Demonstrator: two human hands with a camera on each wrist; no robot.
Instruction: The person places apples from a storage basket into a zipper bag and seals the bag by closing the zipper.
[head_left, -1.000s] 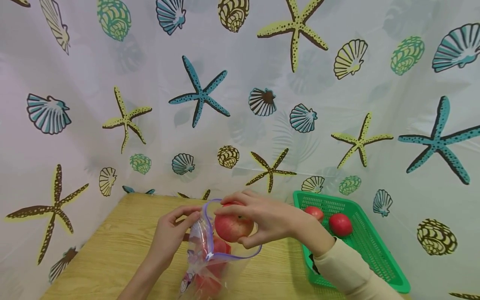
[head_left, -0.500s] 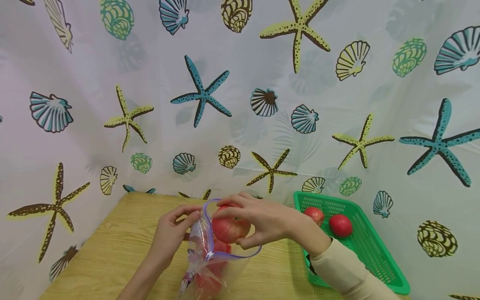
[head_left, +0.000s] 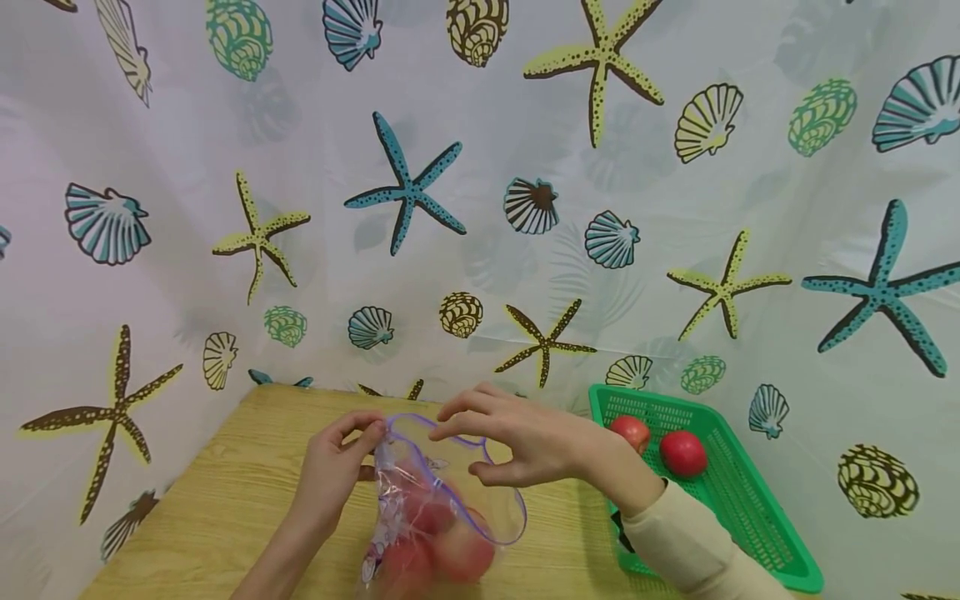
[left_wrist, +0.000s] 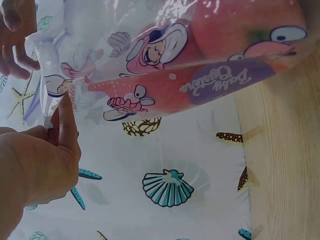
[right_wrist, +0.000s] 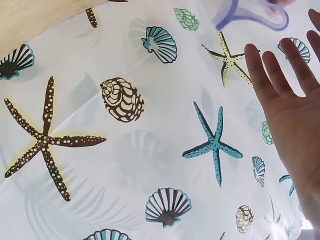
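My left hand (head_left: 330, 471) pinches the edge of a clear zip bag (head_left: 390, 483) with a purple-trimmed mouth. Red apples (head_left: 463, 550) lie low inside it, partly blurred; in the left wrist view, cartoon prints cover the bag's side (left_wrist: 150, 75). Over the gaping mouth hovers my right hand (head_left: 536, 437), fingers spread and slightly bent, holding nothing. The right wrist view also shows that hand (right_wrist: 295, 110) bare-palmed, near the bag's purple rim (right_wrist: 255, 19).
A green perforated basket (head_left: 780, 517) stands at the right of the wooden table (head_left: 202, 500), with one apple (head_left: 683, 452) and another apple (head_left: 631, 432) at its far end. A curtain printed with shells and starfish (head_left: 405, 192) hangs behind.
My right hand has let go of the apple it held at the bag's mouth, and that apple has dropped inside. The bag's rim has shifted and sagged; my left hand keeps its pinch.
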